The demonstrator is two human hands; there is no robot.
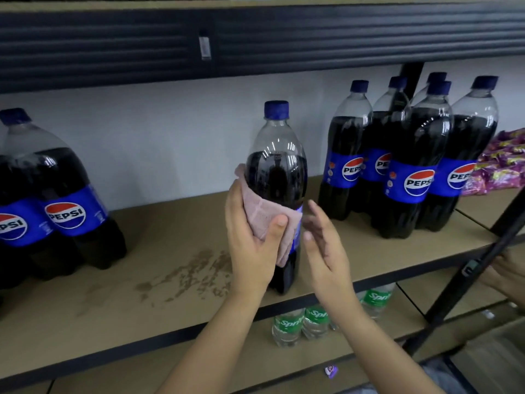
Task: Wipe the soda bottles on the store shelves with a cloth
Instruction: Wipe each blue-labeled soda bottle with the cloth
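Two Pepsi bottles [68,206] standing at left on shelf [170,268]. Left hand [251,243] pressing pink cloth [265,220] around middle bottle [279,177], thumb curling over it. Right hand [324,245] hovering just beside, fingers straight. Bottle cluster [412,166] sitting right.

Tan shelf [159,228], upright Pepsi bottles [409,166], purple packets [502,163]

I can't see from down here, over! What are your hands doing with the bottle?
Left hand presses pink cloth round middle Pepsi bottle. Right hand open beside it, apparently not touching. Bottle upright on shelf. Nothing blocking.
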